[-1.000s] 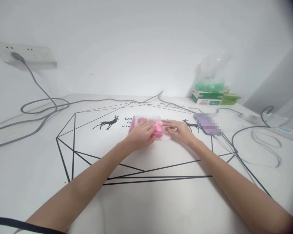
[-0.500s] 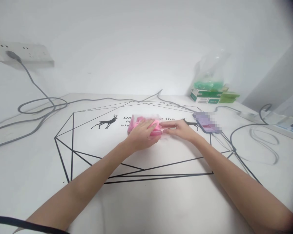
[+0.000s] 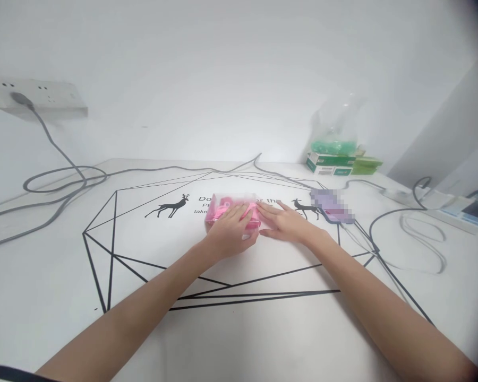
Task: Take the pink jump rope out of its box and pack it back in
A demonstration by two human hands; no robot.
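A small see-through plastic box (image 3: 214, 210) with pink sides and pink contents lies on the white table mat. What the pink contents are I cannot make out. My left hand (image 3: 231, 229) rests over the box's near side, fingers laid across its top and thumb at its lower right corner, gripping it. At the box's right end is my right hand (image 3: 283, 223), its fingers spread and their tips touching the pink material there. My fingers hide part of the box.
A phone with a purple screen (image 3: 330, 206) lies right of my hands. Green and white cartons (image 3: 330, 163) stand at the back right beneath a clear bag (image 3: 334, 132) with green contents. Grey cable (image 3: 63, 178) loops at left below a wall socket (image 3: 35, 91). A power strip (image 3: 400, 196) lies far right.
My right hand's fingers have spread and lowered against the box's right end. My left hand stays on the box. The whole view has shifted slightly.
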